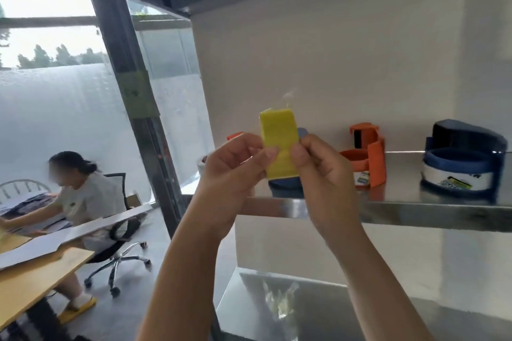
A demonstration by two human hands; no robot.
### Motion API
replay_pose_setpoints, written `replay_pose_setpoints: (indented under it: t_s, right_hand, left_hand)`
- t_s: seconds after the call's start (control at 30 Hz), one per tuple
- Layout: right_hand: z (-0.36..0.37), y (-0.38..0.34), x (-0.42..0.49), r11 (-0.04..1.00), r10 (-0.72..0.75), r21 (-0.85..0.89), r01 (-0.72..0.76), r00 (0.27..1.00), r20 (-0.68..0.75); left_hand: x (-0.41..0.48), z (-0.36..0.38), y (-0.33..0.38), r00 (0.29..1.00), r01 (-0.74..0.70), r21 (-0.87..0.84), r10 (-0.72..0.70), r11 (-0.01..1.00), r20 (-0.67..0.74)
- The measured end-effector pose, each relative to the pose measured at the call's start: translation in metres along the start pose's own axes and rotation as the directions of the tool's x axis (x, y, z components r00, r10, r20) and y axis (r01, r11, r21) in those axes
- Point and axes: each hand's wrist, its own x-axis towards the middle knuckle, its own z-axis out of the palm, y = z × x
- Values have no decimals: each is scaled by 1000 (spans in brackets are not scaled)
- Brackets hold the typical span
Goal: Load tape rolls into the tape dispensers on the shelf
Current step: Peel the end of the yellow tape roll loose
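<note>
The left hand [238,166] and the right hand [324,174] are pinching the yellow tape roll [279,147] by its opposite rims, thumbs and fingertips curled onto it, and are holding it edge-on in the air just in front of the shelf [415,214]. A wisp of clear film [288,97] is trailing above it. As I judge it, that loose film is risking sticking to a finger, and so light a grip is risking a drop short of the orange dispenser [365,158]

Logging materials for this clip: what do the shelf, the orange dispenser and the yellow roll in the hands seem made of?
The shelf: likely stainless steel, glossy; it mirrors the things on it. The orange dispenser: moulded plastic by its look, solid colour, soft sheen. The yellow roll: opaque tape, plastic or paper I cannot tell; smooth, matte face.
</note>
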Motion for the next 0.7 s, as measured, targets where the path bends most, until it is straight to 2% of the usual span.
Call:
replay_pose_setpoints:
  t_s: [0.17,0.33,0.47,0.7]
  right_hand:
    - [34,0,2,995,-41,-97,32,995,-89]
    - [49,-5,-2,983,-49,-183,29,993,-109]
    - [54,-8,-1,969,-81,-243,52,990,-113]
    - [56,-4,9,949,-93,-311,51,988,-121]
  left_hand:
    - [15,-38,1,991,12,-98,1,995,136]
    - [23,-56,0,971,28,-176,15,984,240]
    - [31,-64,-4,960,17,-200,40,980,278]
    - [41,-65,-11,967,51,-247,15,968,255]
